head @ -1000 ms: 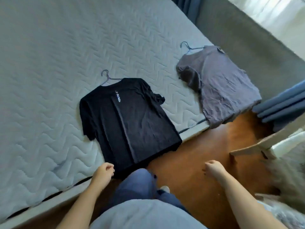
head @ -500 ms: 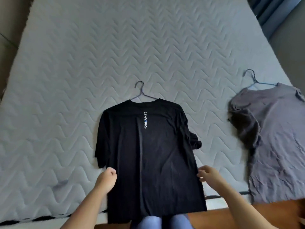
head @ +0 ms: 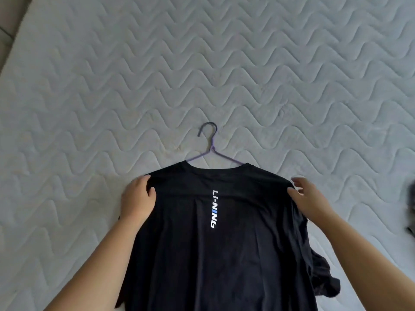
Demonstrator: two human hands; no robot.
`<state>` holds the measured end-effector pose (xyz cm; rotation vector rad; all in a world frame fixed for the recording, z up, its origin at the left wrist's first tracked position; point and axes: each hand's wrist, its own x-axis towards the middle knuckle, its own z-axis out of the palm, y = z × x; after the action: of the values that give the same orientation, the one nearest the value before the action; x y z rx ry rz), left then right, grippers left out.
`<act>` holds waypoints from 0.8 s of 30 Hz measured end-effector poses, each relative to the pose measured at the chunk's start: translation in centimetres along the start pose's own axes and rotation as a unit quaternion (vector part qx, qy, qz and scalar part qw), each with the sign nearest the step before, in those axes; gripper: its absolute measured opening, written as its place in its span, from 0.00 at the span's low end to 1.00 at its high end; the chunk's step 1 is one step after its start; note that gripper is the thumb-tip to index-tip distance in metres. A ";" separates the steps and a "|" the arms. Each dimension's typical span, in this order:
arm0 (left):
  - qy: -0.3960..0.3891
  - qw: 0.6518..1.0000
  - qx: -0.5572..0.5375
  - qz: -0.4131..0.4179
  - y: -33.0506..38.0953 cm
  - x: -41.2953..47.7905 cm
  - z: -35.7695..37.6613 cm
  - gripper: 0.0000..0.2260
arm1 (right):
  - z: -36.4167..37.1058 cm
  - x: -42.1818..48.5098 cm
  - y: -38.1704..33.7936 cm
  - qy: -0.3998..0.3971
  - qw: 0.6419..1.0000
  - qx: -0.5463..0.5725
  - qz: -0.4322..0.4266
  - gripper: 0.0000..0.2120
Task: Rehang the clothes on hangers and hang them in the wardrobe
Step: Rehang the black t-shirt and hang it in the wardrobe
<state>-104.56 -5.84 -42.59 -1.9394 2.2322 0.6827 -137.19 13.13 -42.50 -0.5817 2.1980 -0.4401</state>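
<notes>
A black T-shirt (head: pixel 215 254) with a white vertical logo lies back-up on the quilted mattress (head: pixel 202 63). A purple wire hanger (head: pixel 210 151) with a dark hook sticks out of its collar, the rest hidden inside the shirt. My left hand (head: pixel 139 198) rests on the shirt's left shoulder, thumb on top and fingers curled over the shoulder edge. Over at the right shoulder is my right hand (head: pixel 307 198), with its fingers spread and the thumb touching the fabric edge. The right sleeve is bunched up near the lower right.
A dark sliver of another garment (head: pixel 412 194) shows at the right edge of the view. The mattress's left edge runs along the upper left corner, with a brownish surface (head: pixel 9 23) beyond it.
The view has moved in over the black T-shirt. Both hands have gone from the shirt's lower hem up to its shoulders. The grey shirt has slid almost out of view to the right.
</notes>
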 end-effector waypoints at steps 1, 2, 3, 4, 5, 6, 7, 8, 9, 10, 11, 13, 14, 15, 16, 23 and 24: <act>0.002 1.000 -0.003 -0.012 -0.4 1.1 0.2 0.19 | 0.3 0.9 -0.2 0.002 1.000 -0.001 0.000 0.21; -0.003 1.000 -0.008 -0.028 -0.9 2.1 0.4 0.20 | 0.5 1.7 -0.3 0.008 1.000 -0.002 -0.001 0.20; -0.016 0.999 -0.014 -0.039 -1.3 2.7 0.6 0.20 | 0.7 2.3 -0.3 0.016 1.000 -0.001 -0.001 0.20; -0.029 0.998 -0.020 -0.048 -1.7 3.4 0.9 0.20 | 0.8 2.7 -0.5 0.020 1.000 0.001 0.001 0.19; -0.035 0.997 -0.021 -0.058 -2.0 3.8 1.2 0.19 | 1.0 3.0 -0.5 0.019 1.000 0.000 -0.001 0.18; -0.036 0.997 -0.017 -0.069 -2.3 4.2 1.4 0.18 | 1.2 3.2 -0.6 0.016 1.000 -0.009 -0.008 0.17; -0.034 0.996 -0.012 -0.077 -2.5 4.5 1.4 0.17 | 1.4 3.2 -0.6 0.010 1.000 -0.021 -0.012 0.16; -0.033 0.996 -0.015 -0.080 -2.4 4.6 1.4 0.15 | 1.6 3.1 -0.6 0.004 1.000 -0.028 -0.010 0.16; -0.037 0.996 -0.016 -0.082 -2.3 4.5 1.4 0.15 | 1.8 2.9 -0.6 -0.004 1.000 -0.027 -0.005 0.16; -0.046 0.995 0.002 -0.083 -2.2 4.2 1.4 0.15 | 2.1 2.5 -0.7 -0.012 1.000 -0.027 0.003 0.16; -0.058 0.994 0.054 -0.081 -2.1 3.7 1.5 0.16 | 2.3 2.1 -0.6 -0.019 0.999 -0.031 0.008 0.17; -0.078 0.979 0.175 -0.063 -2.0 2.3 1.5 0.18 | 2.7 0.9 -0.6 -0.041 0.997 -0.062 0.009 0.16; -0.080 0.974 0.207 -0.052 -2.0 1.7 1.4 0.18 | 2.9 0.3 -0.6 -0.060 0.995 -0.085 0.005 0.15; -0.083 0.971 0.221 -0.046 -2.2 1.3 1.2 0.17 | 2.9 -0.5 -0.5 -0.075 0.991 -0.110 -0.007 0.14; -0.089 0.970 0.224 -0.042 -2.5 1.0 1.1 0.16 | 2.9 -1.1 -0.3 -0.080 0.988 -0.129 -0.023 0.12; -0.157 0.980 0.119 -0.034 -2.5 -2.4 -0.7 0.17 | 0.8 -5.2 -0.4 0.031 0.990 -0.049 -0.126 0.08; -0.150 0.983 0.099 -0.039 -2.3 -3.1 -1.3 0.17 | 0.3 -5.8 -0.8 0.041 0.988 -0.049 -0.138 0.08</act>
<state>-101.55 -3.69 -40.90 -1.6933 1.9536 0.6642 -133.45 15.61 -38.71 -0.9425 2.2338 -0.5094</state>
